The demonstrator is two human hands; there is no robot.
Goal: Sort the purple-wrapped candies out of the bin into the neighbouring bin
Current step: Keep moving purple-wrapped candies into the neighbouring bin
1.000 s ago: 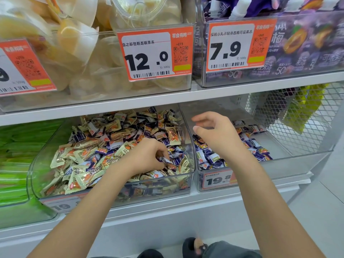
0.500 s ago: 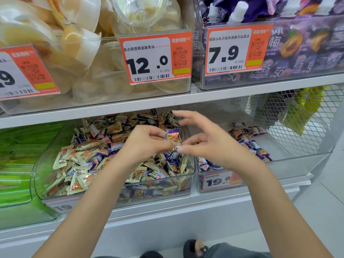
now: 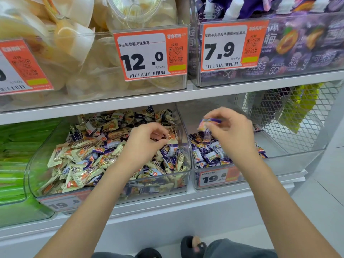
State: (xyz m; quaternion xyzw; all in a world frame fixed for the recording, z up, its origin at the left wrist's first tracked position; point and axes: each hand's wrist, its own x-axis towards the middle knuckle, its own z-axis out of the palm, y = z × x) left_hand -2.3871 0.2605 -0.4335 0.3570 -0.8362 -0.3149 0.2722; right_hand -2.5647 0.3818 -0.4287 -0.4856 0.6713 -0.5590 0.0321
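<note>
The clear left bin (image 3: 34, 164) holds a heap of cream and purple-wrapped candies (image 3: 89, 157). The neighbouring right bin (image 3: 283, 164) holds a small pile of purple-wrapped candies (image 3: 208, 153) at its front left. My right hand (image 3: 234, 136) pinches one purple-wrapped candy (image 3: 210, 121) between thumb and fingers, above that pile. Over the right part of the left bin's heap hovers my left hand (image 3: 143, 146). Its fingers are loosely curled, with nothing visibly held and the tips close to a cream candy.
A white shelf board (image 3: 167, 98) runs low over both bins, carrying clear bins of jelly cups (image 3: 89, 67) and purple pouches (image 3: 290, 51). A bin of green packs (image 3: 13, 161) stands at the left. Wire mesh (image 3: 290, 120) closes the right side.
The hands met above the divider and the purple candy passed from left to right. My right hand has carried it over the right bin; my left hand has dropped back over the left bin.
</note>
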